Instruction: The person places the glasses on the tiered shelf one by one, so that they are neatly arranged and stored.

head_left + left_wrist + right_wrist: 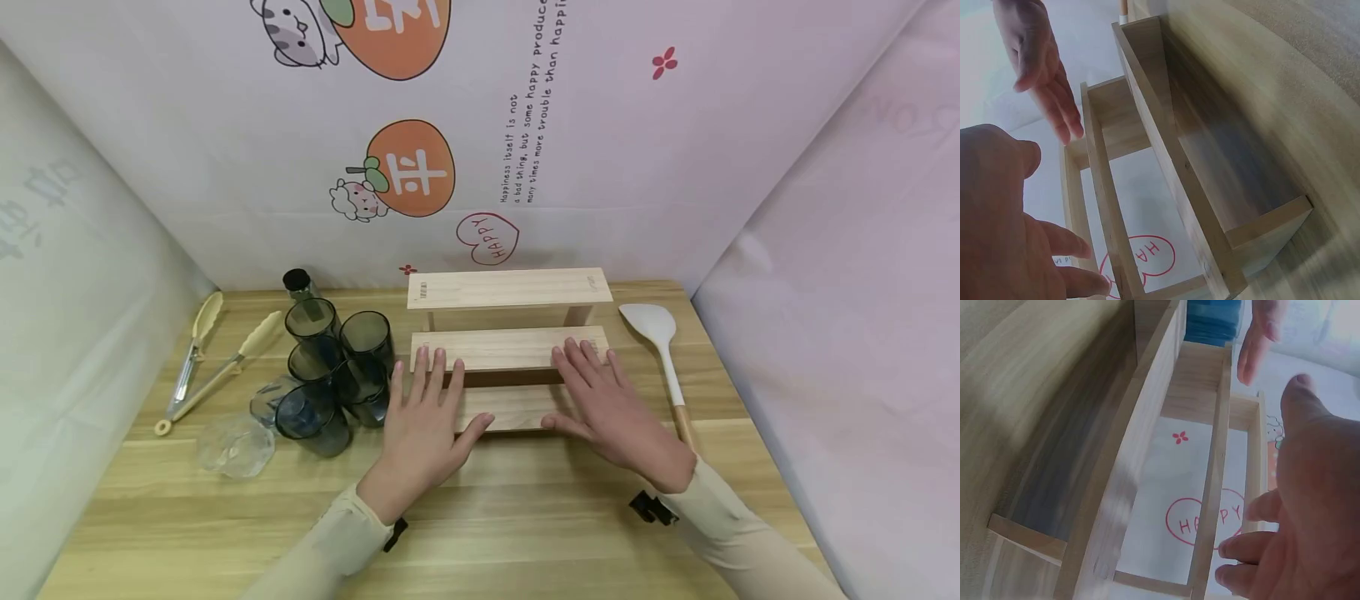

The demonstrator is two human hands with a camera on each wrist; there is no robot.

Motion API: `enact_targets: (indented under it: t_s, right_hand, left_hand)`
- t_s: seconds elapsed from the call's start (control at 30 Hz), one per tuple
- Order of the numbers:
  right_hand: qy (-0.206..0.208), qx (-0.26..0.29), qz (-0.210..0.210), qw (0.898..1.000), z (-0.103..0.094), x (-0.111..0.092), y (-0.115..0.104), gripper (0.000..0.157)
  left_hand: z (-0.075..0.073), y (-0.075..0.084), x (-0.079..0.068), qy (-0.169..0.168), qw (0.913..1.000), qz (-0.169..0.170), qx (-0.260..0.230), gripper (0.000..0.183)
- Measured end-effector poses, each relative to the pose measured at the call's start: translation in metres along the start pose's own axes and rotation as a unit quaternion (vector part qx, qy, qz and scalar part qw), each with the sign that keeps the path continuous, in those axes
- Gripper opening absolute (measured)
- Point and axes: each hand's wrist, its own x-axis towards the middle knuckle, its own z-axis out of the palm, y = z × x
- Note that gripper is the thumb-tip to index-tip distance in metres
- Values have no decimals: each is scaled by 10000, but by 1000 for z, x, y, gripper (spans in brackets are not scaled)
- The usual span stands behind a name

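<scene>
A pale wooden three-step rack (pixel 510 289) stands at the middle back, its boards rising in tiers. My left hand (pixel 426 429) is over its left end, palm down with fingers spread, fingertips overlapping the middle board in the head view. On the other side, my right hand (pixel 611 408) is spread over the rack's right end, fingertips near the middle board's corner. Nothing is held in either hand. From the left wrist view, the rack (pixel 1154 119) shows its open frame from below, with the left fingers beside the upper boards. The right wrist view shows the right fingers (pixel 1244 547) close to the upper boards.
Several dark tinted glasses (pixel 313 421) cluster left of the rack, with a clear glass dish (pixel 236 447) beside them and a black-capped bottle (pixel 297 282) behind. Open tongs (pixel 197 367) lie at far left. A white spatula (pixel 660 333) with a wooden handle lies to the right.
</scene>
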Motion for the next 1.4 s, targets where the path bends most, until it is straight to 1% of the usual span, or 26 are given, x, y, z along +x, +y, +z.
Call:
enact_targets:
  t_s: [0.1,0.2,0.27,0.33,0.4,0.43,0.5,0.6,0.7,0.77,0.87,0.97,1.07,1.2,1.27,1.33,1.4]
  right_hand:
    - [354,256,51,9990,0,-1,4,86]
    - [1000,568,-4,9934,3,-3,10,71]
    - [1479,847,-71,9853,6,-6,16,60]
    - [1868,1186,-41,9752,10,-10,24,48]
    - [2101,1546,91,9653,16,-15,32,39]
    - [2144,1739,198,9609,20,-17,37,34]
    - [2122,2091,472,9534,27,-23,45,28]
    - [1788,2667,820,9435,39,-31,54,22]
    - [1354,3231,1057,9306,50,-36,61,24]
    - [1121,3584,1170,9194,56,-38,65,27]
    - [926,3967,1435,9019,62,-39,70,30]
    - [817,4241,1619,8873,66,-39,73,33]
    - [775,4478,1681,8748,68,-39,75,34]
    - [753,4705,1628,8640,70,-37,76,33]
    - [734,4754,1586,8622,71,-36,76,33]
    - [706,4793,1562,8608,72,-35,76,33]
    - [683,4819,1570,8593,72,-34,76,32]
  left_hand:
    - [2,-1,-3,127,9998,33,-148,87]
    - [5,-3,-8,320,9988,79,-373,85]
    - [6,-6,-11,490,9971,117,-567,83]
    - [8,-9,-16,657,9950,117,-742,80]
    - [9,-15,-19,854,9923,78,-894,77]
    - [9,-18,-22,961,9909,38,-946,76]
    - [10,-24,-25,1188,9877,-60,-1016,73]
    - [12,-33,-28,1588,9809,-110,-1113,69]
    - [13,-40,-31,1999,9711,-27,-1301,64]
    - [14,-43,-33,2218,9646,26,-1430,63]
    - [15,-47,-35,2374,9595,-43,-1516,61]
    - [16,-50,-37,2410,9572,-134,-1599,58]
    - [17,-52,-40,2392,9545,-165,-1774,56]
    - [16,-50,-44,2437,9474,-212,-2065,49]
    - [16,-49,-47,2517,9415,-265,-2223,44]
    - [16,-48,-49,2643,9331,-336,-2417,39]
    - [16,-47,-50,2810,9228,-389,-2607,35]
